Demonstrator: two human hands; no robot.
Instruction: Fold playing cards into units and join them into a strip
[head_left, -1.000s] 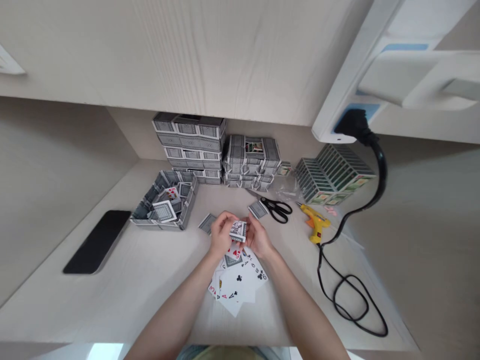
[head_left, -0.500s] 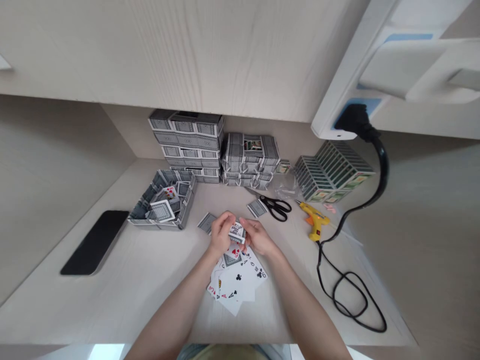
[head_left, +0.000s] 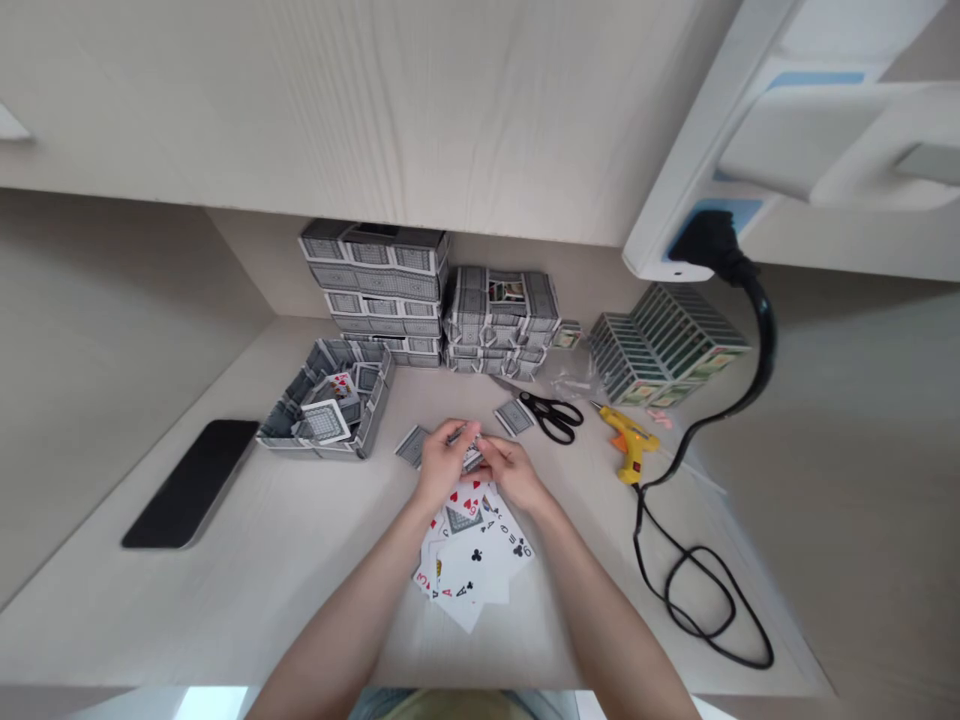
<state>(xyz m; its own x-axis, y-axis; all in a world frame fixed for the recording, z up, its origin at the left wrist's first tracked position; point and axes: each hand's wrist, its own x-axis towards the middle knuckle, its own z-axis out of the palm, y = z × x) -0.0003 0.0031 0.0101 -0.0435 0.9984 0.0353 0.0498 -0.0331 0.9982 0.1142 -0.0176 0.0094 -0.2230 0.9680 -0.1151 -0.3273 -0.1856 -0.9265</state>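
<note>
Between my two hands is a playing card [head_left: 472,459], its patterned face partly covered by my fingers. My left hand [head_left: 444,462] grips its left side, thumb on top. My right hand [head_left: 510,468] pinches the right side with closed fingers. Whether it is one card or a folded few, I cannot tell. Just below, a spread of loose playing cards [head_left: 480,565] lies mostly face up on the desk. One grey-backed card [head_left: 411,446] rests beside my left hand, and a small grey-backed piece [head_left: 514,417] lies beyond my right hand.
A box made of cards [head_left: 360,440] holds loose cards at left, near a black phone [head_left: 191,485]. Stacked card boxes [head_left: 382,290] stand at the back. Black-handled scissors [head_left: 555,415], a yellow glue gun [head_left: 631,440] and its black cord [head_left: 697,630] lie right, with stacked card packs [head_left: 667,345] behind.
My left thumb and fingers have shifted over the card, covering more of it. The card now sits slightly higher and is tilted differently. The things on the desk stay put.
</note>
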